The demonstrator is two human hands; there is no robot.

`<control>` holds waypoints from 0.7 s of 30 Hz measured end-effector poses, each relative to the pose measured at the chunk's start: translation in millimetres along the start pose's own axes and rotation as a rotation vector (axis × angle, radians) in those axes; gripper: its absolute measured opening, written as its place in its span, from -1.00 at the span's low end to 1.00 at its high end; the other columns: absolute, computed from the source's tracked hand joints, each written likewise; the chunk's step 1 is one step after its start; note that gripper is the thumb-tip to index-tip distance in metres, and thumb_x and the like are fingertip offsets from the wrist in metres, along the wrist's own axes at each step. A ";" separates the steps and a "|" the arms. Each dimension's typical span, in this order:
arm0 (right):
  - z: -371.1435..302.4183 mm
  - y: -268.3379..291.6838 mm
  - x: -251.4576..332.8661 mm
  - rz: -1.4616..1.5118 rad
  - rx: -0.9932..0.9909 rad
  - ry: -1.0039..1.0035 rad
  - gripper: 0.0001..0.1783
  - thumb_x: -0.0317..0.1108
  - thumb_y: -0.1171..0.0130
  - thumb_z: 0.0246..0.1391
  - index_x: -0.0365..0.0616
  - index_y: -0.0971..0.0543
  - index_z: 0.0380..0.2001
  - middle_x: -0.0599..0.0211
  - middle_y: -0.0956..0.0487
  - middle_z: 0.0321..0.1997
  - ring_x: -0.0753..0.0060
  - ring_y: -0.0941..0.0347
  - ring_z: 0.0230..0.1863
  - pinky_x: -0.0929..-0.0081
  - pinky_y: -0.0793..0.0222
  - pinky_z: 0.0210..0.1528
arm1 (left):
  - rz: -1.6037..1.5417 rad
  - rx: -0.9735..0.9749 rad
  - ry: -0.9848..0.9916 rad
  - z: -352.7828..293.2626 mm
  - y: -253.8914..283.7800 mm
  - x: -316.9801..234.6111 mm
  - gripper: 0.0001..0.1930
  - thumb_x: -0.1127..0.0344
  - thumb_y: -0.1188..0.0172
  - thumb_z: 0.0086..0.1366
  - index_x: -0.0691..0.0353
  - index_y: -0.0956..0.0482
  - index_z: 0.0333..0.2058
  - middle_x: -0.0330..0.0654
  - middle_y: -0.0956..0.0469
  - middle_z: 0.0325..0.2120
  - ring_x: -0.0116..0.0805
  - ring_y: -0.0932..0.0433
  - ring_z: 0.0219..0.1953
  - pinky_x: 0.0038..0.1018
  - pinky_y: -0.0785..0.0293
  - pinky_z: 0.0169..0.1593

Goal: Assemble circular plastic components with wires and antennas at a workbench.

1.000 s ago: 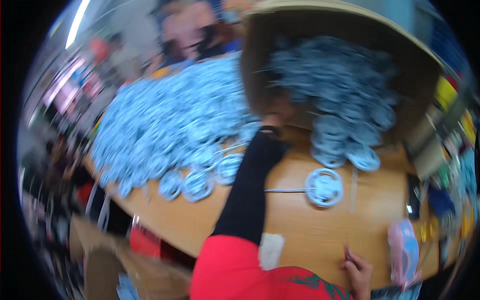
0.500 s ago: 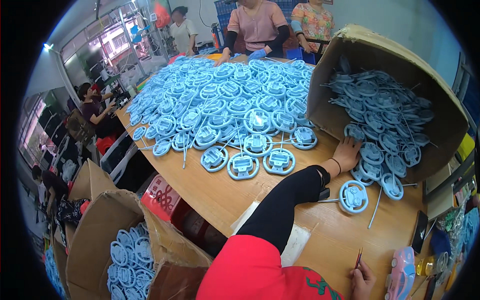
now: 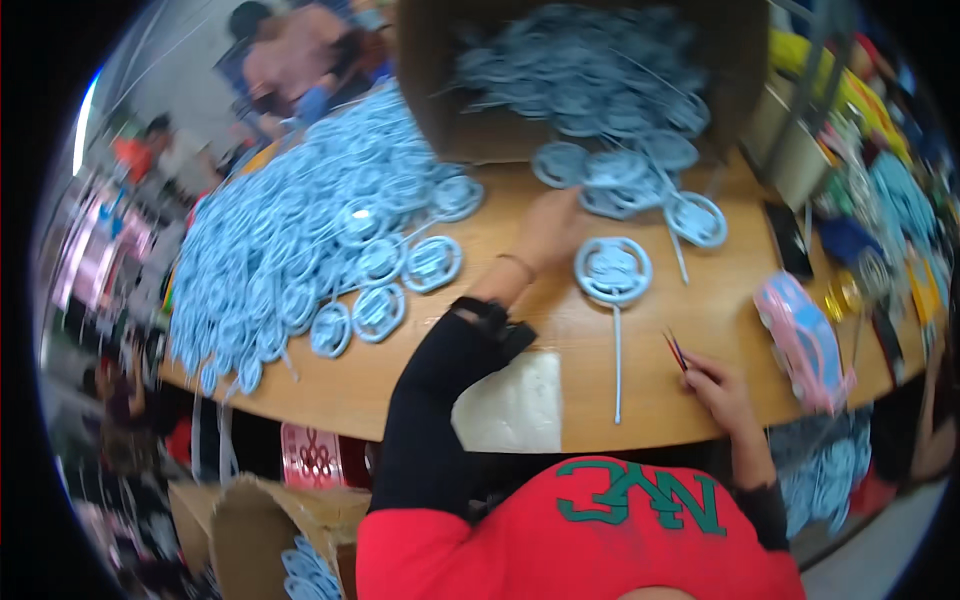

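Brown carton (image 3: 428,95) (open) holds blue wheel-shaped parts (image 3: 590,75).

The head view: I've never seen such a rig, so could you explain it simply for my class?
No robot: a person works bare-handed. A wide fisheye camera on the head looks down. On the wooden table lie a heap of blue wheel-shaped pieces, a single blue piece, a white sheet and a pink toy car. A cardboard box opens toward the person, with pieces spilling out. The right hand holds a thin pointed tool. The left hand is at the spilled pieces; blur hides whether it grips one.
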State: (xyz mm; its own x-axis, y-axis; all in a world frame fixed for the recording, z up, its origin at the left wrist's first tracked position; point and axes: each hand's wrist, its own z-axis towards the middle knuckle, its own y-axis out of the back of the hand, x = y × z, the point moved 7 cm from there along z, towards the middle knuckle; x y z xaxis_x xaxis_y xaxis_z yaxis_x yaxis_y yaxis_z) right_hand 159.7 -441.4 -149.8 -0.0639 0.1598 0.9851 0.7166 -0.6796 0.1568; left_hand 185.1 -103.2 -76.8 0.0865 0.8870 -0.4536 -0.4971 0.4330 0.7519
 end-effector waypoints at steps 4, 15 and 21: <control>-2.7 8.4 5.7 0.017 -0.029 -0.012 -0.61 -0.44 -0.13 0.14 -0.20 -0.53 0.06 0.42 -0.59 -0.33 0.66 -0.47 -0.32 0.64 -0.39 -0.20 | 0.019 0.221 -0.111 -17.3 -8.7 -42.0 -0.41 0.15 -0.22 0.13 0.29 -0.37 0.12 0.12 -0.39 0.08 0.12 -0.29 0.18 -0.15 -0.23 0.23; -8.8 1.9 19.0 0.049 -0.021 -0.002 -0.62 -0.45 -0.08 0.16 -0.11 -0.53 0.08 0.48 -0.55 -0.39 0.69 -0.42 -0.33 0.66 -0.37 -0.23 | 0.157 0.354 -0.220 -54.3 -32.1 -42.5 -0.37 0.55 -0.20 -0.01 0.22 -0.37 0.13 0.02 -0.27 0.21 0.04 -0.20 0.27 -0.24 -0.23 0.26; -8.5 9.7 24.5 -0.031 -0.112 0.028 -0.59 -0.46 -0.10 0.14 -0.10 -0.52 0.08 0.42 -0.58 -0.38 0.63 -0.45 -0.35 0.60 -0.37 -0.28 | -0.144 0.001 -0.281 -59.4 11.6 -68.7 -0.69 0.39 -0.21 0.20 0.25 -0.55 -0.06 -0.05 -0.53 -0.03 -0.13 -0.51 -0.01 -0.36 -0.43 0.08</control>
State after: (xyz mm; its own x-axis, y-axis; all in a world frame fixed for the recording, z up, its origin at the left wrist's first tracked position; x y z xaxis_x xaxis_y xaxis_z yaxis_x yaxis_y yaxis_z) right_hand 159.1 -450.2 -123.5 -0.1049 0.1632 0.9810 0.6320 -0.7507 0.1925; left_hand 122.1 -168.7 -65.3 0.3910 0.8262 -0.4057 -0.4615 0.5573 0.6902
